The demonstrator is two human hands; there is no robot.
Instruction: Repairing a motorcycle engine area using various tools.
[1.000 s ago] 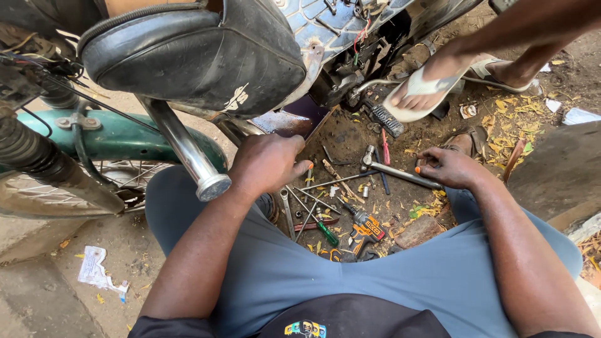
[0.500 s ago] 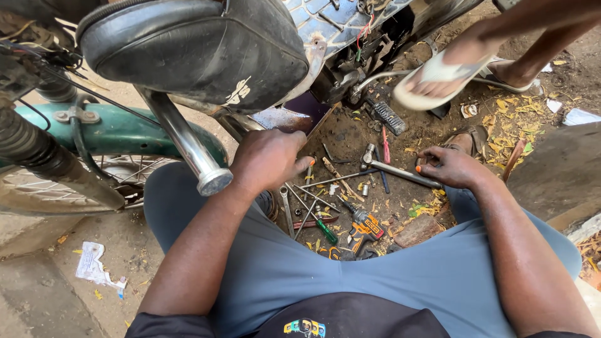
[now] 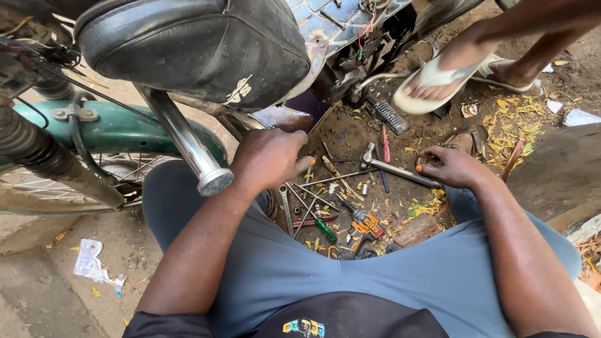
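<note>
Right hand [image 3: 452, 168] grips the metal wrench [image 3: 400, 171] handle; left hand [image 3: 270, 158], loosely curled, rests empty near it.

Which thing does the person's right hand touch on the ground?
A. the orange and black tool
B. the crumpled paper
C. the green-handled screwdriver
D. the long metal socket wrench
D: the right hand grips the handle end of the long metal socket wrench lying on the dirt.

A long grey metal wrench [image 3: 400, 170] lies flat on the dirt, slanting down to the right; its round socket head points up-left; its other end sits under the right hand [image 3: 452, 167]; the left hand [image 3: 272, 158] rests by the bike's dark frame, above thin silver spanners [image 3: 294, 206].
</note>
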